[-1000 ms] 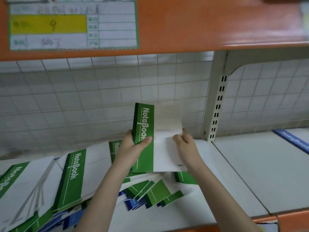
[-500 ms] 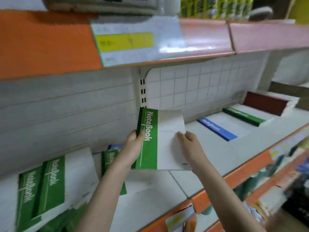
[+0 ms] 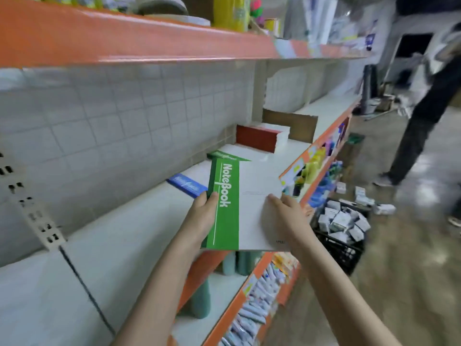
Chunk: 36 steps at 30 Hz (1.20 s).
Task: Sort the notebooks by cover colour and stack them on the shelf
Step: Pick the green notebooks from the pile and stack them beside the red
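A shop aisle is seen, with a white shelf [image 3: 124, 221] under an orange-edged one. A green notebook [image 3: 239, 208] is held above the shelf edge: its spine is pinched by the left hand [image 3: 203, 216], its white cover pressed by the right hand [image 3: 287, 216]. It is judged light, thin, floppy, best gripped at the spine. A green pile [image 3: 224, 156] lies at twelve o'clock, a blue notebook [image 3: 185, 184] at ten.

Both hands hold a green-spined notebook [image 3: 239, 206] above the white shelf [image 3: 129, 236]: left hand [image 3: 203, 216] grips the spine, right hand [image 3: 287, 216] the right edge; beyond lie a blue notebook [image 3: 185, 187], a green notebook [image 3: 222, 154] and a red stack [image 3: 257, 141].
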Available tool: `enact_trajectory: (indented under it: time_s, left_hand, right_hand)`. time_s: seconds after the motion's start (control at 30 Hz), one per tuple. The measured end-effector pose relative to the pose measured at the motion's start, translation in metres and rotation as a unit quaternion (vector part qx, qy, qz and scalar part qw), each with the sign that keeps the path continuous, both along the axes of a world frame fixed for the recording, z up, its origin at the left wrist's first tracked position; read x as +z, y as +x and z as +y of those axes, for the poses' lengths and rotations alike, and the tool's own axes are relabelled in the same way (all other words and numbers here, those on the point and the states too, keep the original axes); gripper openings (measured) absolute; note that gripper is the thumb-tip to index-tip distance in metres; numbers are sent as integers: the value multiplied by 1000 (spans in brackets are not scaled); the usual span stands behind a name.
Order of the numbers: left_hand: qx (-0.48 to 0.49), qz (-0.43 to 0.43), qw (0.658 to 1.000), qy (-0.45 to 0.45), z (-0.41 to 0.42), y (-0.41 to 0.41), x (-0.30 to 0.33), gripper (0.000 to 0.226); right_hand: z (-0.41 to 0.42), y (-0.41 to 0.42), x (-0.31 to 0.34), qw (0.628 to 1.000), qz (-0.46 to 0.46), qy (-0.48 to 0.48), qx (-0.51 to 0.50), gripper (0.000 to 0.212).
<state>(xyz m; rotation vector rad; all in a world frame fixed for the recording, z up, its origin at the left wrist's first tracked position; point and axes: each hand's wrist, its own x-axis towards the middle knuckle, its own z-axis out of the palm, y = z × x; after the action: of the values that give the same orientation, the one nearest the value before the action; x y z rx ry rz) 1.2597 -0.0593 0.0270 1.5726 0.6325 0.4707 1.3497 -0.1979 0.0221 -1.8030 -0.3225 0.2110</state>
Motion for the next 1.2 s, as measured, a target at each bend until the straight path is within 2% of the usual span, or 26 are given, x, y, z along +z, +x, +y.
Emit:
enact_trajectory:
  time_s: [0.23, 0.43, 0.5, 0.63, 0.8, 0.93, 1.07, 1.2]
  left_hand:
    - [-97, 9, 995, -31, -76, 81, -24, 26]
    - [-148, 20, 988, -35, -109, 128, -34, 25]
    - [-163, 36, 985, -31, -118, 145, -36, 26]
    - [-198, 68, 977, -28, -128, 184, -38, 33]
    - [-173, 48, 984, -22, -119, 248, -36, 29]
    - [-150, 29, 988, -29, -103, 297, -27, 26]
    - [-112, 13, 993, -24, -78, 338, -15, 28]
    - [-72, -4, 997, -20, -46, 365, -4, 27]
  right_hand:
    - [-88, 62, -23, 998, 3, -2, -58, 23]
    - [-127, 93, -35, 994, 26, 3, -103, 15]
    - [-138, 106, -37, 993, 43, 1, -110, 17]
    - [-149, 143, -41, 990, 67, -16, -120, 35]
    - [-140, 205, -37, 991, 56, -12, -118, 24]
    - [-123, 259, -27, 993, 37, -27, -113, 32]
    - [-97, 308, -13, 997, 21, -9, -73, 17]
    - [-61, 346, 4, 1000, 5, 0, -25, 20]
